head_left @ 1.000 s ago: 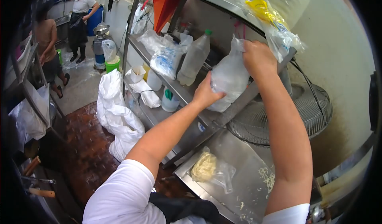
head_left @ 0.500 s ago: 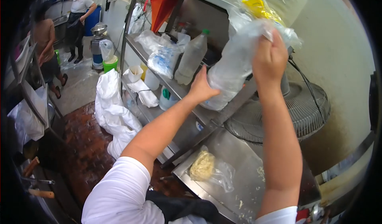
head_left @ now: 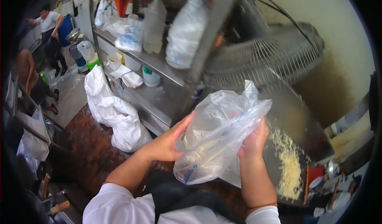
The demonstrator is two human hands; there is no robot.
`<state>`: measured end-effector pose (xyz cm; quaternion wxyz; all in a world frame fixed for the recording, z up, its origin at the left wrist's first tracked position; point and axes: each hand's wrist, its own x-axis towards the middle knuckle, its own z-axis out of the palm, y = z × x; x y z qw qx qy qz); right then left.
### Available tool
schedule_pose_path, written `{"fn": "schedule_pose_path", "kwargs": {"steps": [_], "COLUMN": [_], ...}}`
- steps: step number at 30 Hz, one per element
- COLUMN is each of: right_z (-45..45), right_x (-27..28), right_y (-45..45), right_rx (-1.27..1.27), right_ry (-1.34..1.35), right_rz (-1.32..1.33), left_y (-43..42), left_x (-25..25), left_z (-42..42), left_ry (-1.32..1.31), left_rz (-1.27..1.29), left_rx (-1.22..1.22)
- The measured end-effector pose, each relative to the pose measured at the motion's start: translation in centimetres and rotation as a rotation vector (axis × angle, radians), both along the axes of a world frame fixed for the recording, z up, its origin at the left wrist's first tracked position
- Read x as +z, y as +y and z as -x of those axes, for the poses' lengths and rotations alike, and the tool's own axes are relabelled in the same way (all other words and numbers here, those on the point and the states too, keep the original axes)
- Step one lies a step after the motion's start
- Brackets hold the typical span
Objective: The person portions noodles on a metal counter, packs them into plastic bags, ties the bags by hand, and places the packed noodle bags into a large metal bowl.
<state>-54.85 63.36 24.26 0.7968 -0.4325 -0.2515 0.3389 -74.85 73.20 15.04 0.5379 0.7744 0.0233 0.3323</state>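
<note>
A clear plastic bag (head_left: pixel 217 152) with blue print is between my two hands, in front of my body and above the metal worktop's near edge. My left hand (head_left: pixel 171 142) grips its left side, with the thumb low and the fingers partly behind the film. On the other side my right hand (head_left: pixel 254 140) grips the bag, its fingertips partly hidden by the plastic. Something pale yellow shows through the film; I cannot tell whether it is inside or behind. A heap of pale yellow shreds (head_left: pixel 290 168) lies on the metal worktop right of my right hand.
A metal shelf (head_left: pixel 167 71) ahead carries a plastic-wrapped bundle (head_left: pixel 187 33), a plastic bottle (head_left: pixel 154 25) and bags. Behind the worktop is a large fan (head_left: pixel 266 61). A white sack (head_left: pixel 115 108) stands on the floor at left. Two people (head_left: pixel 49 25) (head_left: pixel 30 73) are at far left.
Both hands have come down from the shelf and now hold a clear bag before me. The bundle they gripped earlier stands on the shelf. My view has shifted, showing the heap of shreds.
</note>
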Motion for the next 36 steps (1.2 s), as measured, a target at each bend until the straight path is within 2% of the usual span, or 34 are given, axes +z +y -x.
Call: {"fn": "schedule_pose_path", "kwargs": {"steps": [3,7,8,11,12,15,18,20,22,25,26,28,30,32,35,36], "right_z": [-2.8,-9.7,-10.8,-15.8,-16.9,-19.2,-20.6,-21.9,-23.8,-26.8,-28.7,-32.2,-35.5,-39.3,-45.1,-47.1], "right_x": [-2.3,-6.9,-7.0,-9.7,-10.5,-11.9,-13.8,-15.6,-18.6,-16.5,-16.8,-20.0,-19.2,-19.6,-21.1,-21.5], "right_y": [-6.0,-14.7,-17.0,-23.2,-24.6,-27.8,-29.7,-31.0,-32.5,-35.8,-37.2,-41.8,-44.9,-48.9,-52.7,-53.3], "right_rx": [-0.166,-0.240,-0.283,-0.355,-0.383,-0.379,-0.181,-0.033,0.084,0.043,0.071,-0.066,-0.072,-0.133,-0.126,-0.141], "right_ry": [0.120,0.302,0.320,0.347,0.363,0.362,0.363,0.077,-0.143,-0.957,-1.126,-1.171,-1.304,-1.398,-1.397,-1.371], "right_rz": [0.180,0.146,0.142,0.140,0.169,0.289,0.383,0.452,0.481,0.947,1.073,1.277,1.615,1.702,1.918,1.891], "left_y": [-4.6,-11.1,-13.5,-17.5,-19.0,-20.7,-20.1,-19.6,-18.9,-15.9,-15.6,-15.2,-14.8,-15.3,-17.5,-18.4], "left_x": [0.5,-1.4,-1.5,-4.5,-4.8,-3.5,-3.3,-3.0,-2.0,-3.8,-3.6,-4.2,-5.1,-5.8,-5.2,-4.9], "left_z": [-2.6,-9.7,-11.7,-17.3,-18.3,-21.0,-22.7,-23.4,-24.9,-28.0,-29.0,-30.6,-32.2,-33.6,-35.3,-36.0], "left_ry": [0.183,0.180,0.143,-0.189,-0.128,-0.076,-0.085,-0.082,-0.090,-0.045,-0.032,0.005,0.044,0.094,0.218,0.267], "left_rz": [-0.272,-0.357,-0.195,0.269,0.520,0.924,1.050,1.097,1.104,1.062,1.076,1.113,1.138,1.159,1.121,1.100], "left_rx": [0.091,0.180,0.219,0.230,0.245,0.376,0.345,0.269,0.298,0.274,0.282,0.270,0.222,0.258,0.290,0.300]}}
